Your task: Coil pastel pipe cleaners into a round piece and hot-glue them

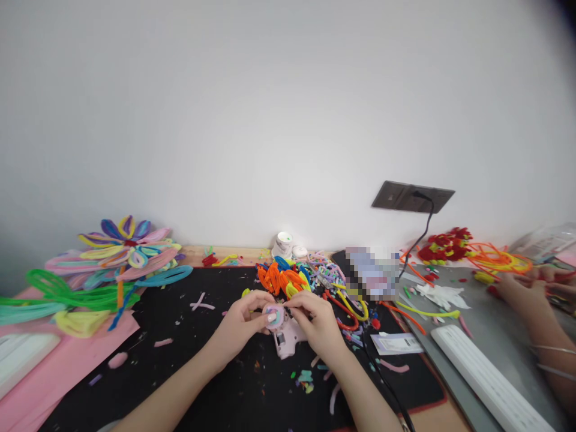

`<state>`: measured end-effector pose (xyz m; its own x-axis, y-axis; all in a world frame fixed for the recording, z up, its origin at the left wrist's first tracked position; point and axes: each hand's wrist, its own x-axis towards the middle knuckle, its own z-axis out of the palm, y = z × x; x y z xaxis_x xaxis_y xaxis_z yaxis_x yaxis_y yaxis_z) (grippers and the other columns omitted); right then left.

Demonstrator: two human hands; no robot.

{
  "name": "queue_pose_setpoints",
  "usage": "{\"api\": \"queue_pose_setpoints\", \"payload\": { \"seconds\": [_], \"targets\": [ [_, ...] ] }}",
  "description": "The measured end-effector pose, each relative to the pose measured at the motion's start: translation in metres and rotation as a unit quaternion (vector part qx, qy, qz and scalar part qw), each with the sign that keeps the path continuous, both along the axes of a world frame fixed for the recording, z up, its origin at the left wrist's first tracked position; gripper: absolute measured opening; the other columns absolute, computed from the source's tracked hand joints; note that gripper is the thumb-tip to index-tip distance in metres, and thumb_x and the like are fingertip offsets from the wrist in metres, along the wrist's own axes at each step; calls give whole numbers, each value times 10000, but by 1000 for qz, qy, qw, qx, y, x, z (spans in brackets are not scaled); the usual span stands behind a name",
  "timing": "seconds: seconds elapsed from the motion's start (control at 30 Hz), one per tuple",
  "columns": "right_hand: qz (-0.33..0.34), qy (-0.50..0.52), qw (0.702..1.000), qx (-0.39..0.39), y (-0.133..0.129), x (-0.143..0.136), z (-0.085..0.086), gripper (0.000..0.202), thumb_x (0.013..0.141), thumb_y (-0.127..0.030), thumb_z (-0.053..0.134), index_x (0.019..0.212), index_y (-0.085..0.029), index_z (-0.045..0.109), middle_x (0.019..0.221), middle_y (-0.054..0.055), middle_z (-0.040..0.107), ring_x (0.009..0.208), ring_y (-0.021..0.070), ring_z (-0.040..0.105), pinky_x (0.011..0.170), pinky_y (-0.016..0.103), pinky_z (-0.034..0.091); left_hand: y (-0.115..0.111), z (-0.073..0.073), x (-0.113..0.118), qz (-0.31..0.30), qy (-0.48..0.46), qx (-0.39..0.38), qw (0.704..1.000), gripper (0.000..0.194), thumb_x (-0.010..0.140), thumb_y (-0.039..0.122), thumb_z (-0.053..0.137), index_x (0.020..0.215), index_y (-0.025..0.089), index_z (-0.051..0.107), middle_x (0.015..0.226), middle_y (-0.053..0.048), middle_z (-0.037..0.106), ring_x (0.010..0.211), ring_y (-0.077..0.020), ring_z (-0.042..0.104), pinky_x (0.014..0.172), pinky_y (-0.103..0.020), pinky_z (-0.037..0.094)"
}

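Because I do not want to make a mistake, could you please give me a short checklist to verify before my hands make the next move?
1. Left hand holds the round pink piece: ok.
2. Right hand is close to that piece: ok; whether its fingertips grip anything: cannot tell.
3. Pink device below the hands is fully visible: not ok, the hands partly cover it.
4. Black mat is free of loose scraps: not ok, they lie scattered around.
5. Black cable is plugged into the wall socket: ok.
6. Co-worker's hand at the far right is apart from yours: ok.
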<state>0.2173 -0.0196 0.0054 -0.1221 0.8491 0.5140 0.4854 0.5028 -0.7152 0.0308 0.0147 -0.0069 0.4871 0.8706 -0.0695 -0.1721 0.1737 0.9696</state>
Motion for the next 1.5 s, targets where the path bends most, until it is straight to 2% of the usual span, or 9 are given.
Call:
{"api": "queue_pose_setpoints", "payload": {
  "seconds": [0.27,0.43,0.73,0.93,1.3,1.5],
  "targets": [
    [4,-10,1000,-3,-2,-2,3,179,847,-107,565,812,-234,686,784,30,697,735,183,653,671,282,515,-1,5,-1,17,6,-4,1000,294,650,306,790,853,171,626,781,-17,686,637,-147,624,591,-259,490],
    [16,-30,999,-9,-5,-4,5,187,869,-102,530,850,-230,666,813,21,676,735,162,634,671,261,498,0,1,-2,32,11,5,999,264,678,278,773,875,173,632,816,-23,692,671,-154,635,613,-265,502],
    [28,-43,999,-14,-6,-6,5,124,848,-109,586,853,-221,640,856,31,668,768,164,636,688,259,504,2,-3,-2,40,4,3,999,266,684,284,776,877,173,631,816,-25,707,681,-158,643,631,-272,514],
    [30,-47,998,-11,-7,-6,7,128,861,-136,579,855,-231,665,859,38,679,774,174,651,697,273,527,1,-1,-3,49,12,3,999,276,672,302,786,863,173,634,816,-32,716,689,-172,647,635,-284,514],
    [47,-47,998,-8,-7,-7,7,197,865,-125,558,932,-242,702,931,52,694,845,177,674,769,294,549,1,0,-3,61,12,5,998,279,672,330,785,854,174,642,797,-28,715,658,-161,630,617,-278,501],
    [36,-56,998,-6,-7,-6,5,264,865,-113,547,1028,-249,703,976,56,701,888,186,672,800,321,552,2,0,-3,74,26,1,997,276,691,340,769,869,172,642,834,-43,725,732,-183,656,647,-285,520]
  ]
}}
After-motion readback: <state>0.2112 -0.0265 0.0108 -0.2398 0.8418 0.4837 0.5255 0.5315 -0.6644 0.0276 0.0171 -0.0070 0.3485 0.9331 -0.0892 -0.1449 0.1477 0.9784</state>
